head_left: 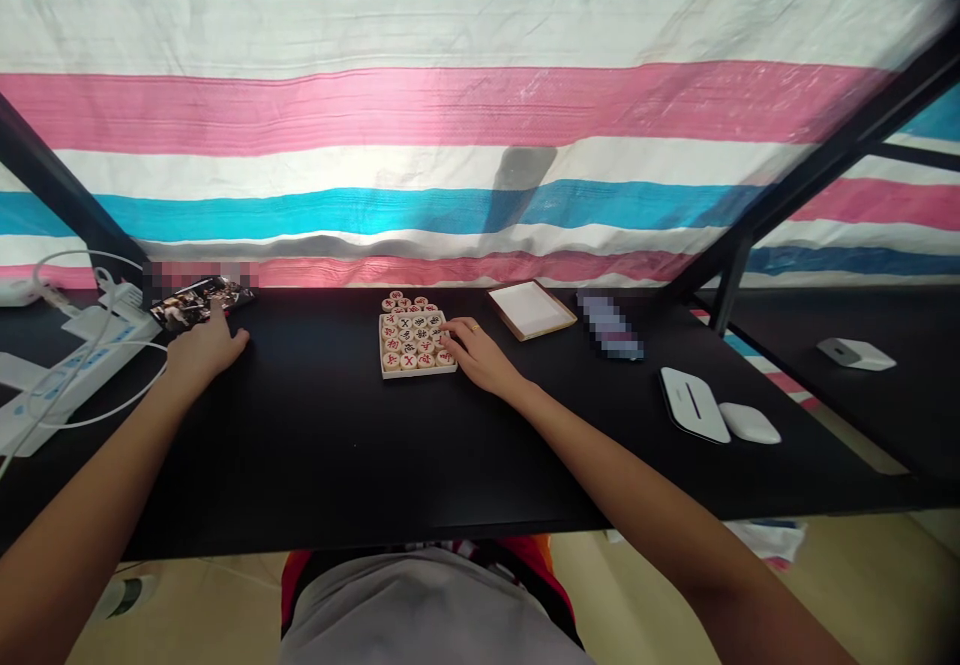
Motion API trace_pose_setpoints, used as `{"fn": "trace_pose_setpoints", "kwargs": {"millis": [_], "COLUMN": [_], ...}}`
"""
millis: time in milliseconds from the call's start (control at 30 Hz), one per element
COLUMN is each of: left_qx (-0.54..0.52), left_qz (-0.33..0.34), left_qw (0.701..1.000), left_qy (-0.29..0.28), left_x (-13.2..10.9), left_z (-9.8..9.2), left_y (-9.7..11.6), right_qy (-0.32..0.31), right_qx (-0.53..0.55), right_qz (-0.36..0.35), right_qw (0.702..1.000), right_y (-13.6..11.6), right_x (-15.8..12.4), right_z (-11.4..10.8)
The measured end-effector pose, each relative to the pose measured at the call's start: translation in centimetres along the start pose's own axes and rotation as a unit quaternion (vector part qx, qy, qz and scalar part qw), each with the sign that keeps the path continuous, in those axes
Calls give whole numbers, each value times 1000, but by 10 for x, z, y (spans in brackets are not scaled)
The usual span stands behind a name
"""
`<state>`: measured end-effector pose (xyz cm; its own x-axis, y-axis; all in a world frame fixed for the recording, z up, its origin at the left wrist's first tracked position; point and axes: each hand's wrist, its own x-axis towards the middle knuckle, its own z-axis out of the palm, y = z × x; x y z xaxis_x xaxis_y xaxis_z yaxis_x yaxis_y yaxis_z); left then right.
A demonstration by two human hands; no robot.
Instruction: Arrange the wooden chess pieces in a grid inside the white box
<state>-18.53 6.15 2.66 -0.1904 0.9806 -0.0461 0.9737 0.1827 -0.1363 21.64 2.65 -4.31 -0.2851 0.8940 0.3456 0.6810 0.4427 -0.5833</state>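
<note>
My left hand (201,347) reaches to a dark-screened phone (196,303) at the back left. Its index finger is stretched out over the screen, with the thumb apart. In the middle of the desk is a small white box (420,372) holding rows of round xiangqi pieces (409,360) marked with red and black characters. Several more pieces (397,302) sit just behind the box. My right hand (484,357), with a ring on one finger, lies at the box's right edge. Its extended fingertips touch the pieces there; what is under them is hidden.
A box lid (532,309) with a white inside lies right of the box. Beyond it are a blurred phone-like object (611,325), a flat white device (694,405) and a white rounded case (750,423). A power strip (71,380) with white cables runs along the left. Striped sheeting (420,105) hangs behind.
</note>
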Motion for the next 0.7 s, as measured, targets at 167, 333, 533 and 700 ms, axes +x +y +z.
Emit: {"fn": "trace_pose_setpoints", "kwargs": {"millis": [167, 333, 533, 700], "left_qx": [15, -87, -115, -145], "left_qz": [133, 431, 671, 693], "left_qw": [985, 876, 711, 683], "left_qy": [105, 197, 175, 182], "left_x": [-28, -93, -142, -143], "left_z": [-16, -26, -1, 25], "left_y": [31, 99, 163, 175], "right_qy": [26, 12, -47, -58], "right_qx": [7, -25, -113, -150], "right_qz": [0, -11, -90, -102], "right_qw": [1000, 1000, 988, 982], "right_y": [10, 31, 51, 56], "right_x": [7, 27, 51, 55], "right_z": [0, -1, 0, 1]}}
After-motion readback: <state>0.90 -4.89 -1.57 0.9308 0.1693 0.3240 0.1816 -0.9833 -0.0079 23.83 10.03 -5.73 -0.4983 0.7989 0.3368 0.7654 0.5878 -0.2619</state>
